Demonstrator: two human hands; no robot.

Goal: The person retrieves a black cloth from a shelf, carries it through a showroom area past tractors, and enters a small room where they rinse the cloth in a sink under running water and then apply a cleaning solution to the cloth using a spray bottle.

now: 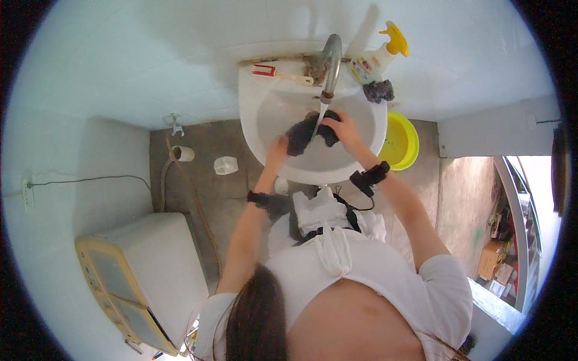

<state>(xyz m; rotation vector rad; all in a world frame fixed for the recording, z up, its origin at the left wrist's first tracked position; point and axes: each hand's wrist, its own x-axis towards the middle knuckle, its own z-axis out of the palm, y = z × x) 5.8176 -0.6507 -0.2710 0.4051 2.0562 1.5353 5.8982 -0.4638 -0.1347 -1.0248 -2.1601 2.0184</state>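
A dark, soft, cloth-like piece is stretched between my two hands over the white sink. Water runs from the curved metal faucet onto its middle. At its left end, my left hand is closed on it, with the fingertips partly hidden. On the other side of the stream, my right hand grips the right end, fingers bent over the fabric. Its exact kind cannot be made out. Black straps circle both my wrists.
On the sink's back ledge lies a red-and-white brush. A spray bottle with a yellow head and a dark scouring pad sit at the right. A yellow basin stands below; a washing machine is at lower left.
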